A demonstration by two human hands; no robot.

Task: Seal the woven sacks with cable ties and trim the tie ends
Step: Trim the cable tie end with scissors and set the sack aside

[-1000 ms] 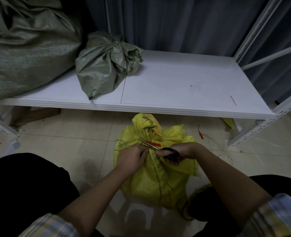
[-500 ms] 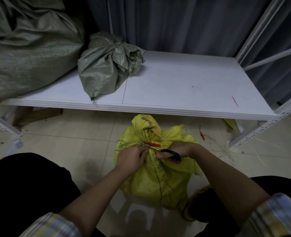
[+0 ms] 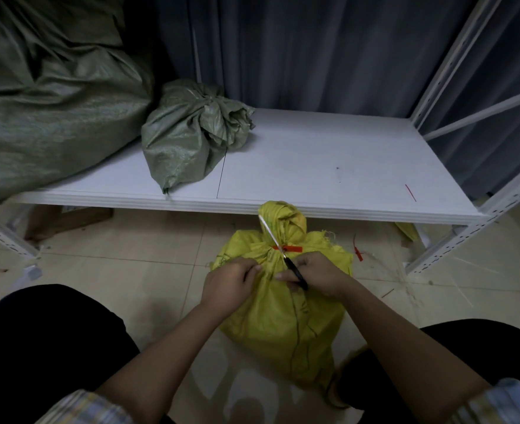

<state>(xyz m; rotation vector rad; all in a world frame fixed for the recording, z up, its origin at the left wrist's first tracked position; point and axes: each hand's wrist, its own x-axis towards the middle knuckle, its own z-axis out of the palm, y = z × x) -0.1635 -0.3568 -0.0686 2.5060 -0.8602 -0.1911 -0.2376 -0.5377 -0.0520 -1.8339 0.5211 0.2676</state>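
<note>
Scissors swung from lying flat across the sack neck to pointing up along it, blades together.

Since half a second ago the right hand (image 3: pixel 317 275) has turned the scissors (image 3: pixel 278 250), so the blades now cross the red cable tie (image 3: pixel 287 248) cinched round the neck of the yellow sack (image 3: pixel 283 316), which stands on the floor just in front of the white shelf (image 3: pixel 313 166). Its fingers are clamped on the black handles; the left hand (image 3: pixel 229 284) pinches gathered fabric beside the tie. The step looks like trimming; next the blades likely need opening and setting on the tie's free end, close to the lock. Count: one yellow sack, one small green sack (image 3: pixel 191 136) and one large green sack (image 3: pixel 47 111) on the shelf, one pair of scissors, one fastened tie, one loose red tie (image 3: pixel 357 249) on the floor beside the yellow sack.
</note>
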